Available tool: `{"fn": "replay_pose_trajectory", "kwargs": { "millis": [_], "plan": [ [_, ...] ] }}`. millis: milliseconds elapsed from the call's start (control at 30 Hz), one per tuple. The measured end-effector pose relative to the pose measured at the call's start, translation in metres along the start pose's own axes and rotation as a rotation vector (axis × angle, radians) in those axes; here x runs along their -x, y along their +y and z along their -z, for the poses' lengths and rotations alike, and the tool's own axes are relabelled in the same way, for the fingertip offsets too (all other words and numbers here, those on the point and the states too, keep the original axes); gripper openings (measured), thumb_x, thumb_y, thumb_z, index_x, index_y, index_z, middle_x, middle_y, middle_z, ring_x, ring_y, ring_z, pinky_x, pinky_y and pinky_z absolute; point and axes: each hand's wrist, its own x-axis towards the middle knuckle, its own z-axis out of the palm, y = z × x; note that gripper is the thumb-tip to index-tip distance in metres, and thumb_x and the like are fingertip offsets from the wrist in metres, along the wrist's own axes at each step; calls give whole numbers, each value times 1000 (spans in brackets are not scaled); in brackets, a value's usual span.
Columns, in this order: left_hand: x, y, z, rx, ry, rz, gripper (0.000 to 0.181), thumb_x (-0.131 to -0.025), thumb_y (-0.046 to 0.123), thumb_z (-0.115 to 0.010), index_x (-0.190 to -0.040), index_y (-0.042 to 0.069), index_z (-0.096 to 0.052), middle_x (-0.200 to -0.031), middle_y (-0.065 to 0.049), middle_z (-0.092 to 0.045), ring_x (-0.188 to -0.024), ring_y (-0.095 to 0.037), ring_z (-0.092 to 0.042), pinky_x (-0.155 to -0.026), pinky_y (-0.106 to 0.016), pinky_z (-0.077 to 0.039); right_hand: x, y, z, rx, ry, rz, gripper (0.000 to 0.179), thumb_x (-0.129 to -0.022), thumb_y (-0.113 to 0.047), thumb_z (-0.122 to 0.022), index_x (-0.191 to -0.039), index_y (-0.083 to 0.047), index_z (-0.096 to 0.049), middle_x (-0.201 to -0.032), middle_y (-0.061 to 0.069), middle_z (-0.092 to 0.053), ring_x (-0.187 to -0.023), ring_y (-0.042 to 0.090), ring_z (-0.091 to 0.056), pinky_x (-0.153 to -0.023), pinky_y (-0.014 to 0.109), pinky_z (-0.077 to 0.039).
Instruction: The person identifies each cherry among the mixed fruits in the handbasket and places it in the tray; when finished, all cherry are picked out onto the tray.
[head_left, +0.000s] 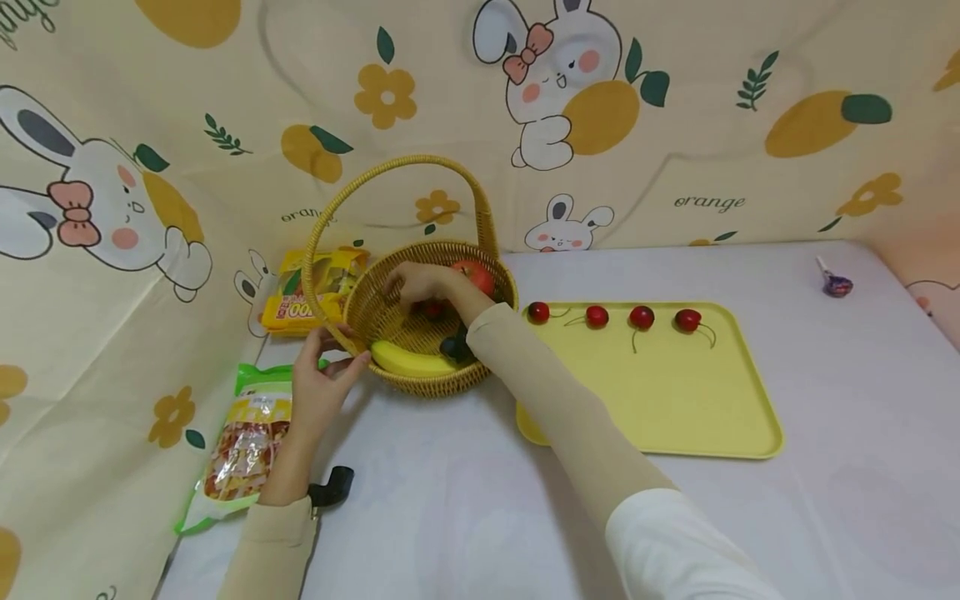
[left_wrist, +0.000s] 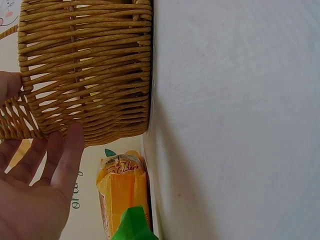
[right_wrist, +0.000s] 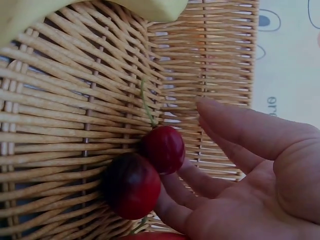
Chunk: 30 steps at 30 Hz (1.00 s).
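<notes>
A yellow wicker basket (head_left: pixel 435 385) with a tall arched handle stands left of centre. At its left side my left hand (head_left: pixel 322 379) grips the rim, thumb on top and fingers against the outer weave (left_wrist: pixel 85 75). My right hand (head_left: pixel 423 283) reaches down inside the basket, over the far wall. In the right wrist view, two dark red cherries (right_wrist: pixel 164 149) lie on the woven bottom; the fingers (right_wrist: pixel 205 182) are right at them, with the thumb apart and nothing pinched. A banana (head_left: pixel 411 361) lies along the near wall, and a red apple (head_left: pixel 475 277) sits at the back right.
Right of the basket, a yellow tray (head_left: pixel 652 408) carries several cherries (head_left: pixel 641 317) in a row along its back edge. A wrapped lollipop (head_left: pixel 836 286) lies far right. An orange-yellow snack package (head_left: pixel 300 312) and a green-edged snack bag (head_left: pixel 243 450) stand at left by the patterned cloth wall.
</notes>
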Motion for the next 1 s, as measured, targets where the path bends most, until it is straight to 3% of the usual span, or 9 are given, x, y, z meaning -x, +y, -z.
{"fn": "replay_pose_trajectory", "kwargs": {
  "millis": [133,300,500,700,867,1000],
  "plan": [
    [0,0,0,-1,2,14,45,-85,-11,-71,-125,-16,-50,-120,-34,-51,-103,-33,-54,-78,-19,-57,-1,0,-2,16,2,-2,56,-85,14,-63,-139,2,-53,-144,18,-47,-85,20,-45,-72,31,-45],
    [1,0,-1,-4,8,6,45,-85,-11,-71,-125,-16,-50,-119,-34,-52,-103,-30,-54,-78,-19,-57,-5,2,-5,56,33,-9,49,-86,14,-63,-134,2,-57,-132,19,-55,-67,15,-39,-63,31,-39],
    [2,0,-1,13,8,0,45,-85,-13,-70,-125,-16,-50,-119,-35,-51,-101,-25,-55,-78,-20,-57,-10,4,-6,96,63,-16,43,-86,16,-61,-127,4,-59,-122,18,-57,-65,15,-39,-57,26,-35],
    [2,-1,-2,10,10,-9,43,-85,-14,-69,-124,-15,-50,-119,-35,-51,-102,-32,-54,-78,-20,-57,-12,5,-6,151,67,-21,39,-88,13,-64,-125,2,-58,-120,17,-58,-62,14,-42,-55,24,-38],
    [1,0,-3,20,8,-16,45,-85,-14,-69,-125,-17,-49,-120,-36,-51,-106,-43,-50,-78,-19,-57,-10,4,-5,183,58,-12,40,-88,9,-69,-126,3,-58,-125,17,-58,-69,15,-46,-58,25,-40],
    [2,0,-3,21,9,-20,45,-84,-15,-69,-125,-18,-49,-120,-36,-51,-108,-46,-49,-79,-18,-57,-8,4,-5,161,56,5,41,-86,8,-71,-125,4,-59,-124,19,-58,-71,16,-46,-59,26,-41]
  ]
}}
